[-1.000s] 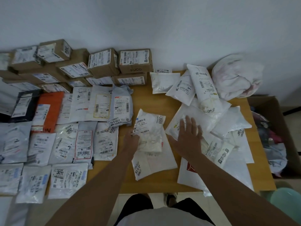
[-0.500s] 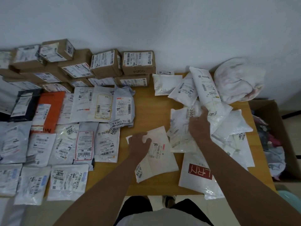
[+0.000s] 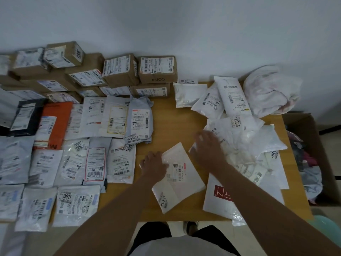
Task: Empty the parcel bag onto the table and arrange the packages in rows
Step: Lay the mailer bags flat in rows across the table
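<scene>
A flat white mailer (image 3: 181,177) lies tilted on the wooden table (image 3: 170,119) in front of me. My left hand (image 3: 154,167) grips its upper left corner, fingers curled at the edge. My right hand (image 3: 207,147) hovers open with spread fingers at the left edge of an unsorted heap of white packages (image 3: 239,137). A soft pack marked 2005 (image 3: 238,124) lies on that heap. Rows of flat mailers (image 3: 73,159) cover the table's left half, with brown cartons (image 3: 121,71) stacked behind them. The crumpled white parcel bag (image 3: 271,91) sits at the back right.
A large white mailer with a red logo (image 3: 221,198) overhangs the table's front edge under my right arm. An open cardboard box of clothes (image 3: 311,163) stands on the floor to the right. A pale wall rises behind the table.
The pack marked 2005 went from my left hand to my right, was set on the right heap and let go. My right hand drew back; my left took the flat mailer.
</scene>
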Available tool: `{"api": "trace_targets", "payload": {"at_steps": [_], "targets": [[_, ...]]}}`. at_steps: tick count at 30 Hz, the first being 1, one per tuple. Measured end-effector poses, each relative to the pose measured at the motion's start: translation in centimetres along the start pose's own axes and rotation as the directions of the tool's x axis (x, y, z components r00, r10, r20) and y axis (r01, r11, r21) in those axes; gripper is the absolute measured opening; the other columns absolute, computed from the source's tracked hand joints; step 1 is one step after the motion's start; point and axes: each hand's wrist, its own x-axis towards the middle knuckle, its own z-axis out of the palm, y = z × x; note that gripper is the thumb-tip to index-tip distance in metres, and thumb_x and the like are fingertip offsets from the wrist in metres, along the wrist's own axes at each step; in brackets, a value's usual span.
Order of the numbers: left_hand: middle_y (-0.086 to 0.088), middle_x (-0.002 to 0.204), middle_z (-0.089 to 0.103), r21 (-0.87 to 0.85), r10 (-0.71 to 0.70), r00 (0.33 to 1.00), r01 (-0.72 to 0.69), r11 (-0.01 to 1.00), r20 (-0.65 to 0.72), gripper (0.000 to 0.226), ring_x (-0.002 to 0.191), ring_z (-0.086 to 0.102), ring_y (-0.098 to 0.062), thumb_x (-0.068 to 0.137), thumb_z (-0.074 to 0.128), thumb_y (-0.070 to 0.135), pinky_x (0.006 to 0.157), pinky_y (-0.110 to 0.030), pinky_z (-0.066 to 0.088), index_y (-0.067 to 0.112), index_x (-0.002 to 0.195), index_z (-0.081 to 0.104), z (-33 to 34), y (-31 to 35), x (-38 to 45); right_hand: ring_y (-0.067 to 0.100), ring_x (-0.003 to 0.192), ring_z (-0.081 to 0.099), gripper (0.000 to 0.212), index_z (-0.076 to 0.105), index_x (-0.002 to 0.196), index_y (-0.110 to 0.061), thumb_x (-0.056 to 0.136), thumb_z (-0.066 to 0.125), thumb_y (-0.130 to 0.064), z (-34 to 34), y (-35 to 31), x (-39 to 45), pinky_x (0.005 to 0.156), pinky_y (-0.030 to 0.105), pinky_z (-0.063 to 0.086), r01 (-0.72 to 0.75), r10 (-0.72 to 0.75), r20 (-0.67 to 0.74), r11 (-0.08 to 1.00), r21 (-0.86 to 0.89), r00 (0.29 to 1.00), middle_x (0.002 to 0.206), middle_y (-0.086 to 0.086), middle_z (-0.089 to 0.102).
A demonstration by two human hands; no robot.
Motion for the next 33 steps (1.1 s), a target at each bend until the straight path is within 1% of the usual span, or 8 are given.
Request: {"api": "trace_targets", "payload": {"at_steps": [3,6,12,17,20,24,28,33], "targets": [[-0.009,0.128,0.042,0.015,0.078,0.996,-0.077,0.997,-0.035,0.038,0.121,0.043,-0.031,0.099,0.042,0.034,0.104,-0.045,0.030,0.021,0.134,0.042,-0.7,-0.7,0.1,0.036,0.142,0.024,0.071,0.031,0.150,-0.018,0.090,0.055,-0.049,2.8,-3.3,-1.8,0.110,0.054,0.032,0.107,-0.177,0.443,0.978,0.178,0.879,0.156,0.011,0.026],[-0.005,0.136,0.042,0.052,0.118,0.986,-0.112,0.992,-0.117,0.038,0.126,0.040,-0.029,0.100,0.038,0.031,0.106,-0.042,0.026,0.026,0.137,0.042,-0.8,-1.2,0.2,0.035,0.149,-0.007,0.100,0.000,0.156,-0.029,0.083,0.051,-0.073,5.5,-4.8,-3.5,0.119,0.052,0.009,0.204,-0.243,0.634,0.970,0.134,0.734,0.164,0.005,-0.012],[-0.003,0.151,0.030,-0.059,0.068,0.993,-0.074,0.996,-0.101,0.058,0.137,0.026,-0.029,0.094,0.048,0.041,0.111,-0.043,0.024,0.024,0.146,0.032,0.3,-2.7,-0.2,0.037,0.149,-0.014,0.108,-0.010,0.156,-0.022,0.083,0.049,-0.075,8.3,-5.2,-4.0,0.119,0.050,0.003,0.027,-0.042,0.645,0.999,0.033,0.763,0.160,0.013,-0.024],[-0.006,0.136,0.046,-0.010,0.074,0.996,-0.074,0.997,0.043,0.074,0.123,0.047,-0.031,0.084,0.059,0.056,0.097,-0.041,0.041,0.021,0.142,0.030,0.6,-4.0,-0.5,0.035,0.146,-0.024,0.109,-0.011,0.155,-0.017,0.083,0.047,-0.075,8.6,-6.0,-2.3,0.120,0.052,-0.003,-0.022,-0.071,0.678,0.992,0.128,0.732,0.158,0.011,-0.030],[-0.007,0.122,0.059,-0.020,0.024,0.972,-0.020,1.000,0.235,0.073,0.111,0.059,-0.028,0.080,0.064,0.060,0.084,-0.037,0.049,0.014,0.131,0.041,0.5,-4.5,0.0,0.027,0.149,-0.020,0.084,0.003,0.157,-0.019,0.095,0.045,-0.056,8.7,-6.5,-1.3,0.121,0.051,-0.002,0.042,-0.182,0.645,0.973,0.226,0.742,0.163,0.002,-0.019],[-0.011,0.107,0.069,-0.114,-0.042,0.836,0.123,0.986,0.548,0.049,0.090,0.070,-0.026,0.085,0.070,0.043,0.078,-0.038,0.060,0.008,0.117,0.062,-0.4,-4.9,0.1,0.021,0.152,-0.004,0.066,0.022,0.154,-0.014,0.097,0.049,-0.034,8.7,-7.1,-0.4,0.123,0.041,0.004,0.069,-0.302,0.597,0.922,0.380,0.743,0.165,0.001,0.004],[-0.010,0.085,0.068,-0.093,-0.168,0.646,0.350,0.932,0.745,0.023,0.068,0.066,-0.019,0.099,0.052,0.022,0.065,-0.028,0.057,0.001,0.097,0.061,-1.4,-5.2,-0.3,0.039,0.144,0.023,0.058,0.046,0.137,-0.012,0.085,0.052,-0.038,8.9,-6.3,0.1,0.112,0.057,0.029,-0.103,0.023,0.360,0.973,0.205,0.933,0.149,0.013,0.037],[-0.008,0.079,0.070,-0.152,-0.211,0.592,0.503,0.851,0.778,0.022,0.063,0.067,-0.017,0.099,0.049,0.014,0.054,-0.025,0.055,0.004,0.086,0.064,-1.3,-5.7,-0.1,0.036,0.145,0.016,0.063,0.028,0.146,-0.018,0.092,0.049,-0.041,8.8,-3.5,1.6,0.115,0.050,0.021,-0.573,0.483,0.394,0.806,0.149,0.782,0.156,0.014,0.020]]}}
